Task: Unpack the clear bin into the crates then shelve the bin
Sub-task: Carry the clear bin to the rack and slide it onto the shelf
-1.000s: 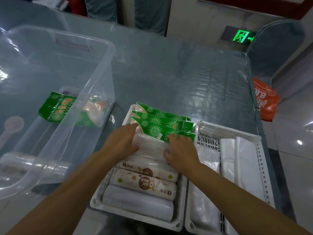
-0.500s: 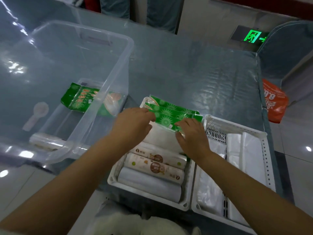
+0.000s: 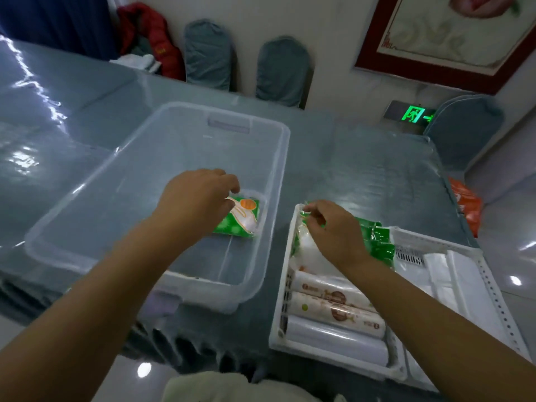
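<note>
The clear bin [image 3: 269, 175] sits on the grey table with one green packet [image 3: 240, 220] lying at its near right corner. My left hand [image 3: 193, 195] reaches into the bin, fingers curled down onto that packet's left edge. To the right stands a white crate [image 3: 285, 274] holding green packets [image 3: 377, 239], a white pack and rolls [image 3: 333, 309]. My right hand [image 3: 333, 230] rests in this crate, fingertips pinching the top edge of the green packets at the far left corner. A second white crate [image 3: 490, 291] stands further right with white packs inside.
The grey plastic-covered table [image 3: 377, 169] extends far behind the bin and crates. Covered chairs [image 3: 278, 71] stand by the wall, another chair [image 3: 464, 132] at the right end. An orange bag [image 3: 467, 207] hangs off the table's right edge. The table's near edge is close to my body.
My left hand left the crate and moved left into the clear bin onto the green packet. My right hand stayed in the crate, shifting to the packets' far left corner. The view tilted up.
</note>
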A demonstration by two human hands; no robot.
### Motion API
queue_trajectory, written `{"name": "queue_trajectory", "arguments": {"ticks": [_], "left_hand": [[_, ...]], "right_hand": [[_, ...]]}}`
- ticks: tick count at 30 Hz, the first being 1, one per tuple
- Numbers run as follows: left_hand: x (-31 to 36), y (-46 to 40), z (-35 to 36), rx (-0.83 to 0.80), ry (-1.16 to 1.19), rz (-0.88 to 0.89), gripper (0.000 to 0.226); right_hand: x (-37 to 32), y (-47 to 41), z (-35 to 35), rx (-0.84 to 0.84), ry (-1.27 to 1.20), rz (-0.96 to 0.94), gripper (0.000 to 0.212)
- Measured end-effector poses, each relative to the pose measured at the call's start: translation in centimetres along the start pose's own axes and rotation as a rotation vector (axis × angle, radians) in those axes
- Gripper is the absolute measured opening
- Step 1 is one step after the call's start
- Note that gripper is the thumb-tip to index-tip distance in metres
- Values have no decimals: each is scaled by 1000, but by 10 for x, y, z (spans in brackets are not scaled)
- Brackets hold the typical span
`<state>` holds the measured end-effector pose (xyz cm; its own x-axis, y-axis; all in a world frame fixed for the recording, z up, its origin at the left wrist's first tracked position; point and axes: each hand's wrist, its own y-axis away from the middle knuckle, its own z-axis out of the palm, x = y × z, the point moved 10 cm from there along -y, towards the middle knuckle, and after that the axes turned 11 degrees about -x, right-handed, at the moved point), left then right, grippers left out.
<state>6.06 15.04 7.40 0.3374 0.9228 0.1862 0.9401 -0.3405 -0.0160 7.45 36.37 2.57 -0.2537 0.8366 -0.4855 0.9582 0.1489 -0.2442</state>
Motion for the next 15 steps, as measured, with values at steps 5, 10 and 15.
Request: {"name": "queue_trajectory", "arguments": {"ticks": [5,10,15], "left_hand": [[-106,20,-3,-65,-64,-55,28],[-178,35,-6,-56,-217,-28,32],[-208,44,-8,-61,-101,-20,40]], "right_hand": [[-61,-24,17,100,29,153,6],[-78,-20,24,93,208,390,23],[-96,10,30,79,301,533,31]]}}
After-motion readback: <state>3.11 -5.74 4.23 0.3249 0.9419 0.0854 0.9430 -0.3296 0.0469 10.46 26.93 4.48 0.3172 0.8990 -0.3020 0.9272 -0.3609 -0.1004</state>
